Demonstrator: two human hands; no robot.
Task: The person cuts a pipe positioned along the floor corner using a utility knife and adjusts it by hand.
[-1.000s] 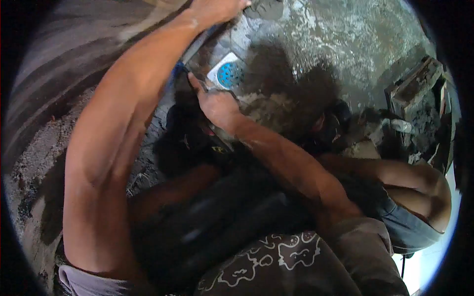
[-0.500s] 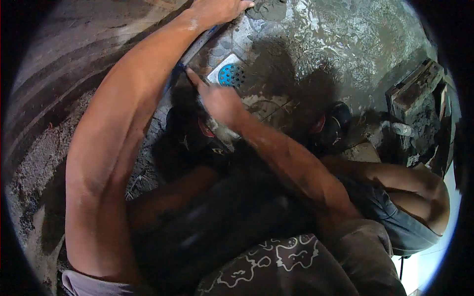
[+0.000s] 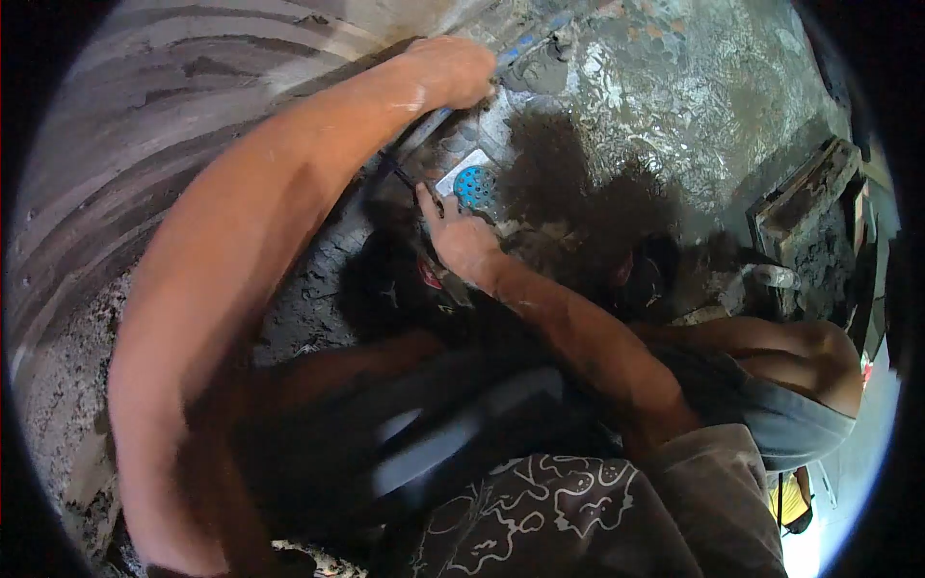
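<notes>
A long, narrow blue-and-grey bar (image 3: 517,50) runs along the foot of the wall. My left hand (image 3: 451,72) is closed over its middle, the fingertips hidden on the far side. Below it, my right hand (image 3: 462,243) is low over the wet floor, index finger stretched toward the bar's near end and the other fingers partly bent. I see nothing held in it, and whether the finger touches the bar I cannot tell. Beside those fingers a round blue drain grate (image 3: 473,187) sits in a pale square tile.
Wet grey mortar smears the floor (image 3: 665,106). The curved wall (image 3: 222,67) rises at left. A mortar-caked wooden box (image 3: 807,193) stands at right, close to my dark shoes (image 3: 650,270). Something yellow (image 3: 790,501) shows at lower right.
The view has shifted, so the drain sits lower and further right. My left hand, earlier cut off by the top edge, is now fully in frame. My right hand's motion blur has lessened.
</notes>
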